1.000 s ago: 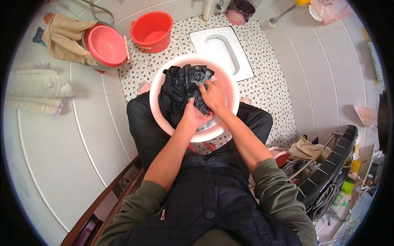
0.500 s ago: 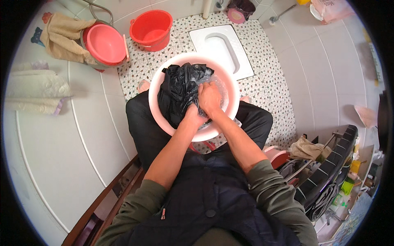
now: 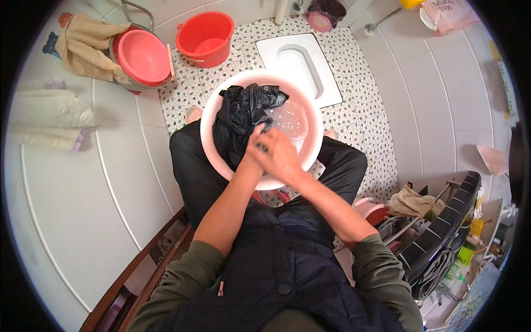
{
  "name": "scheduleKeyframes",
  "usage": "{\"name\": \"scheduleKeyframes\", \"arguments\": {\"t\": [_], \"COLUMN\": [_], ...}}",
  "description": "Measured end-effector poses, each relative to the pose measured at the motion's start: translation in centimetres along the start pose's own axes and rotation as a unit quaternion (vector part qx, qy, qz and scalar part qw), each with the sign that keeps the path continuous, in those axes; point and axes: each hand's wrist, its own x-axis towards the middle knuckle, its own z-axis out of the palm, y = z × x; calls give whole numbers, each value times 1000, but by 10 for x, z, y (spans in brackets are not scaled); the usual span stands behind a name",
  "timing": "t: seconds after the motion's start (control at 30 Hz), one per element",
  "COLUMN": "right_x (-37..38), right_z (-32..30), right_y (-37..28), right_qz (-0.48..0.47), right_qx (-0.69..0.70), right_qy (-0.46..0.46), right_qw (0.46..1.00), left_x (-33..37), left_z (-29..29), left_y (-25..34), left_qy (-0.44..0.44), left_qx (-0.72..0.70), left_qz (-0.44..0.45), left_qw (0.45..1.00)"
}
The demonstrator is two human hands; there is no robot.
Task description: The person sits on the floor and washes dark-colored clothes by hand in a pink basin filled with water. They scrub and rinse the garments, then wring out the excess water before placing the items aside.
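Observation:
A wet black garment [image 3: 238,116], shiny and bunched up, fills the left side of a pale pink basin [image 3: 207,135] between my knees. Foamy water [image 3: 293,123] shows on the basin's right side. My left hand [image 3: 252,152] is closed on the garment at its near right edge. Against it presses my right hand [image 3: 281,156], slightly blurred, its fingers curled over a small dark bit of the cloth near the left wrist. Both hands are above the near part of the basin, and the cloth between them is mostly hidden.
A red bucket [image 3: 205,41] stands beyond the basin, beside a white squat toilet [image 3: 326,83] set in the pebbled floor. Pink basins [image 3: 145,58] and a tan towel [image 3: 83,47] are at the left wall. A cluttered rack [image 3: 437,221] stands to my right.
My right hand has come back toward me, out of the foamy water, and turned against my left hand. My left hand has shifted slightly up and left. More water shows.

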Motion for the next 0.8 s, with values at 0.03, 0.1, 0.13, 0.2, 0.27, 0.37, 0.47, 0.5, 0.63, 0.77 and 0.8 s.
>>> {"name": "scheduleKeyframes", "arguments": {"t": [0.03,0.1,0.13,0.2,0.27,0.37,0.47,0.5,0.63,0.77,0.8], "right_x": [-5,-8,4,26,39,55,59,60,57,59,58], "right_z": [5,27,47,55,53,56,54,53,44,41,41], "right_y": [-10,-5,20,49,65,68,77,81,106,94,93], "right_qz": [-14,-14,103,135,132,149,190,203,132,109,107], "right_qx": [-13,-79,-47,-62,-90,-83,-67,-59,-31,-102,-130], "right_qy": [11,54,34,66,109,102,111,116,120,121,109], "right_qw": [1000,995,993,987,981,980,973,971,983,981,980], "left_x": [-1,-1,-3,3,13,12,11,7,-14,-42,-48], "left_z": [-14,-41,-45,-21,28,44,49,51,77,91,95], "left_y": [1,5,5,-4,-21,-21,-27,-27,-31,-31,-31], "left_qy": [-61,-106,-88,113,267,278,373,363,383,387,383], "left_qx": [8,19,18,3,74,117,81,107,181,193,167], "left_qz": [-9,-11,-4,22,58,71,120,111,44,-13,-29], "left_qw": [998,994,996,993,959,951,916,919,905,901,908]}}
